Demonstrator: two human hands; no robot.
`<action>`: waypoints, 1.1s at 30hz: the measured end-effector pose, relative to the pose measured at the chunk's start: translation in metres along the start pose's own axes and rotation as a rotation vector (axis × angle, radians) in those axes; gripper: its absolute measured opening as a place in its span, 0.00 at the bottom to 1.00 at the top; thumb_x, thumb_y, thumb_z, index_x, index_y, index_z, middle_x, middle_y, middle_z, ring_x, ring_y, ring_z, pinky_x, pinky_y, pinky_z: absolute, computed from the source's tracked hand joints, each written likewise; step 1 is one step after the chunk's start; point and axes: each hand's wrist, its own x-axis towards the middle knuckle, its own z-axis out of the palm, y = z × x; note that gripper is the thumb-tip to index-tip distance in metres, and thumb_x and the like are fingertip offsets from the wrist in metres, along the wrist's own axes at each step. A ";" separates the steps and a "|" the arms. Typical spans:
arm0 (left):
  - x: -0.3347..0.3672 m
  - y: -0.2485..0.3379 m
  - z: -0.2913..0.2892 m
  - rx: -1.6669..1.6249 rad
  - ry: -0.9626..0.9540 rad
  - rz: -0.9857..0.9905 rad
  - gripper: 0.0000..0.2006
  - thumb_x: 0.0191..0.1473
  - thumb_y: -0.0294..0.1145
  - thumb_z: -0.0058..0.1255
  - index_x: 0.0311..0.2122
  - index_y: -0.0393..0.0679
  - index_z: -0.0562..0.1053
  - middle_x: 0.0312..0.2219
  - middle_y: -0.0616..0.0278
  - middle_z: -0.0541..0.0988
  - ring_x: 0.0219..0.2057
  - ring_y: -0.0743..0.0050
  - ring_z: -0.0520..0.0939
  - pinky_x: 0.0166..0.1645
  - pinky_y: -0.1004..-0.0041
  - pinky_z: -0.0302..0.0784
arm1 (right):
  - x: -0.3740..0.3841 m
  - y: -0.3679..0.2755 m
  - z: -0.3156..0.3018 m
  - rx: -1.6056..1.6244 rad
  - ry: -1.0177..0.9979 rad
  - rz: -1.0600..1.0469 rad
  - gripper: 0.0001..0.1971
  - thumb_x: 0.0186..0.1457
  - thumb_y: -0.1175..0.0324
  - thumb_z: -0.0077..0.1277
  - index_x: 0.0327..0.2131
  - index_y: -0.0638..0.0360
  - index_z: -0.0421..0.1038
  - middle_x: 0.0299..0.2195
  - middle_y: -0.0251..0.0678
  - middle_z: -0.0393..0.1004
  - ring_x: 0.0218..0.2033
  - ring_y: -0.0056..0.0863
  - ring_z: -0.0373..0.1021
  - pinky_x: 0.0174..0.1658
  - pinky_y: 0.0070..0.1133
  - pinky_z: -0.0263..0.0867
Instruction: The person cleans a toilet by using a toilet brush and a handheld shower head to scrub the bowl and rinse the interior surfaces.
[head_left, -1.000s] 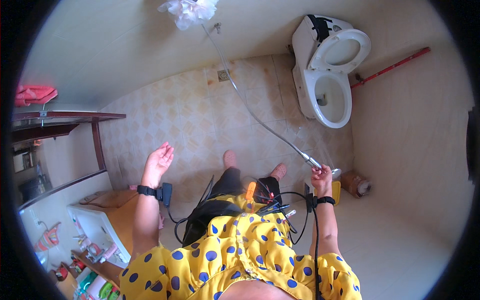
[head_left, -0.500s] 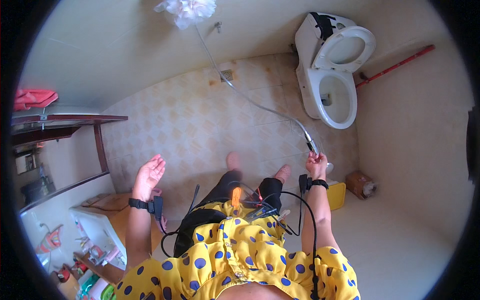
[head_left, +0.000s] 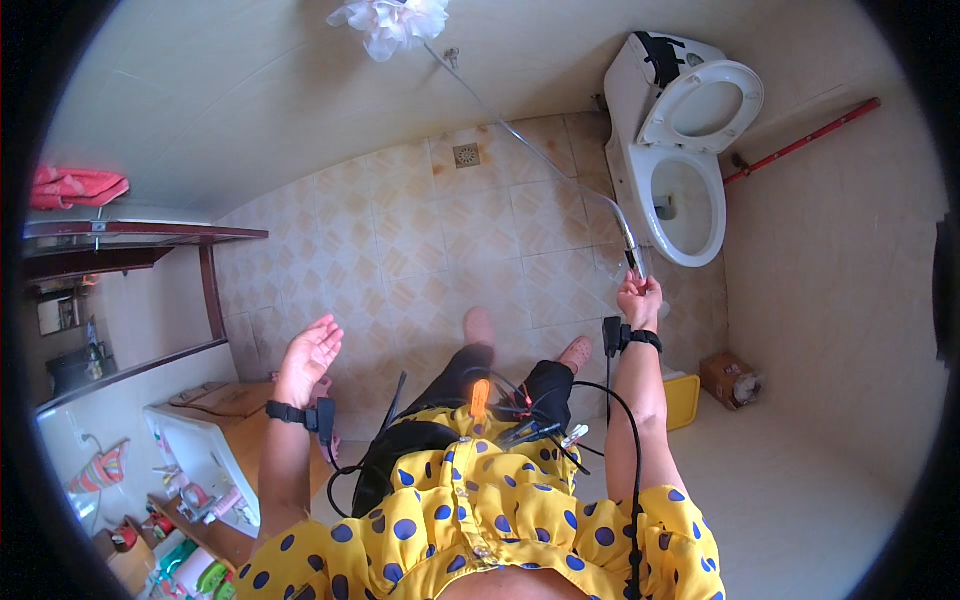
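My right hand (head_left: 640, 297) is closed around the end of a chrome hand shower (head_left: 633, 258), held out over the tiled floor near the front of the toilet. From the shower's far end a flexible metal hose (head_left: 560, 172) runs up to the wall, taut and slightly curved. Most of the part inside my fingers is hidden. The white toilet (head_left: 628, 180) has its seat and lid raised. Off to the left, my left hand (head_left: 308, 358) hangs in the air with fingers stretched out and holds nothing.
A brown box (head_left: 722, 378) and a yellow bin (head_left: 683, 400) stand by the right wall. A red pole (head_left: 815, 133) leans beside the toilet. At left are a washbasin (head_left: 190, 450), a framed mirror (head_left: 165, 290) and a pink towel (head_left: 75, 187). A drain (head_left: 466, 155) lies near the far wall.
My right hand has lifted the hand shower slightly forward, toward the toilet, and the hose hangs straighter. The whole view has shifted a little. My left hand stays open at the left.
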 end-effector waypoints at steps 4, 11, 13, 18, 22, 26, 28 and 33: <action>-0.004 -0.005 0.001 0.011 0.013 0.001 0.14 0.52 0.25 0.48 0.46 0.43 0.70 0.36 0.64 0.76 0.40 0.69 0.77 0.44 0.72 0.72 | -0.002 0.011 0.016 -0.022 -0.024 0.001 0.13 0.54 0.65 0.40 0.31 0.69 0.64 0.22 0.44 0.70 0.13 0.19 0.61 0.13 0.13 0.51; -0.005 -0.014 -0.007 0.021 0.040 0.014 0.14 0.53 0.25 0.48 0.46 0.43 0.70 0.36 0.64 0.76 0.40 0.70 0.77 0.44 0.72 0.71 | -0.012 0.019 0.035 -0.128 -0.090 0.034 0.15 0.53 0.63 0.40 0.32 0.69 0.65 0.21 0.41 0.70 0.13 0.17 0.61 0.13 0.13 0.51; -0.007 -0.014 -0.006 0.020 0.046 0.015 0.14 0.53 0.25 0.48 0.46 0.43 0.70 0.36 0.64 0.76 0.40 0.70 0.77 0.44 0.72 0.71 | -0.011 0.018 0.037 -0.126 -0.100 0.031 0.15 0.53 0.62 0.40 0.33 0.69 0.65 0.21 0.41 0.70 0.13 0.17 0.61 0.13 0.13 0.51; -0.016 -0.015 -0.002 0.004 0.015 0.026 0.15 0.53 0.25 0.48 0.47 0.42 0.69 0.35 0.64 0.76 0.39 0.69 0.77 0.44 0.72 0.72 | -0.022 0.024 0.044 -0.130 -0.096 0.035 0.16 0.54 0.62 0.40 0.32 0.69 0.65 0.20 0.40 0.69 0.12 0.17 0.60 0.14 0.13 0.51; -0.018 -0.017 -0.001 -0.007 0.004 0.036 0.15 0.53 0.24 0.48 0.47 0.42 0.69 0.35 0.64 0.76 0.39 0.69 0.77 0.44 0.72 0.72 | -0.018 0.019 0.032 -0.146 -0.092 0.031 0.16 0.54 0.62 0.39 0.31 0.69 0.65 0.21 0.41 0.70 0.13 0.17 0.60 0.14 0.12 0.51; -0.015 -0.019 -0.002 -0.021 -0.015 0.041 0.15 0.53 0.24 0.47 0.48 0.43 0.69 0.35 0.64 0.76 0.39 0.70 0.77 0.44 0.72 0.72 | -0.019 0.012 0.016 -0.169 -0.050 0.005 0.15 0.54 0.63 0.40 0.31 0.70 0.66 0.23 0.43 0.71 0.13 0.16 0.61 0.13 0.12 0.51; -0.014 -0.020 -0.003 -0.034 -0.009 0.046 0.15 0.53 0.24 0.47 0.47 0.42 0.69 0.35 0.63 0.76 0.39 0.68 0.78 0.44 0.72 0.72 | -0.024 0.007 0.007 -0.227 -0.020 -0.004 0.16 0.53 0.63 0.41 0.30 0.70 0.66 0.22 0.41 0.71 0.12 0.16 0.61 0.13 0.11 0.50; -0.006 -0.021 -0.004 -0.005 -0.015 0.029 0.15 0.53 0.25 0.47 0.47 0.42 0.68 0.35 0.62 0.76 0.40 0.69 0.78 0.44 0.72 0.72 | -0.035 -0.014 -0.022 -0.274 0.009 -0.004 0.14 0.52 0.63 0.42 0.29 0.67 0.66 0.21 0.42 0.71 0.13 0.17 0.62 0.12 0.11 0.51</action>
